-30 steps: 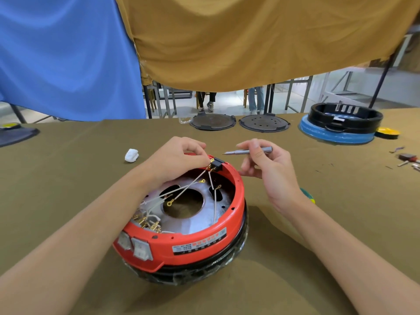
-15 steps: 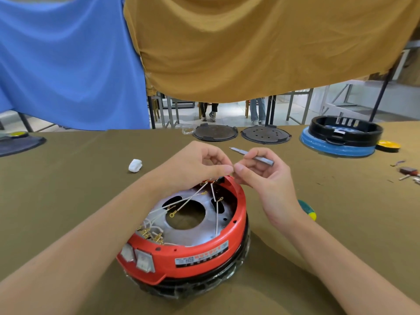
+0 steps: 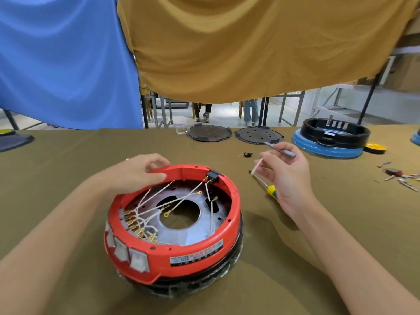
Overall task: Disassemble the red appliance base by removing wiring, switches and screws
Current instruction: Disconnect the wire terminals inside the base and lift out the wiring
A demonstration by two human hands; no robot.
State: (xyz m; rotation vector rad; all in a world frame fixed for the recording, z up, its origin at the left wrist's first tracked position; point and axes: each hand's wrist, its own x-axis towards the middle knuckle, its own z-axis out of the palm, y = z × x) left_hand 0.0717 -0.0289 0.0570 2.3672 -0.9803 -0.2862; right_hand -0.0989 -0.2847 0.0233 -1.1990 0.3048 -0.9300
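The red appliance base (image 3: 193,248) sits upside down in front of me on the olive table. Inside it, white wires (image 3: 181,201) with gold terminals run from a black socket (image 3: 212,175) on the far rim to three grey switches (image 3: 127,253) at the front left. My left hand (image 3: 138,171) grips the far-left rim of the base. My right hand (image 3: 288,173) is off to the right of the base. It holds a thin grey tool (image 3: 281,151) and pinches a short loose white wire (image 3: 256,167).
A yellow-handled screwdriver (image 3: 269,188) lies under my right hand. A small black part (image 3: 247,154) lies beyond it. Two dark round plates (image 3: 209,133) and a blue-and-black base (image 3: 329,142) stand at the back. Small loose parts (image 3: 400,175) lie at the right.
My right hand has pulled away from the socket to the right with a short white wire. My left hand has slid left along the rim and now grips it.
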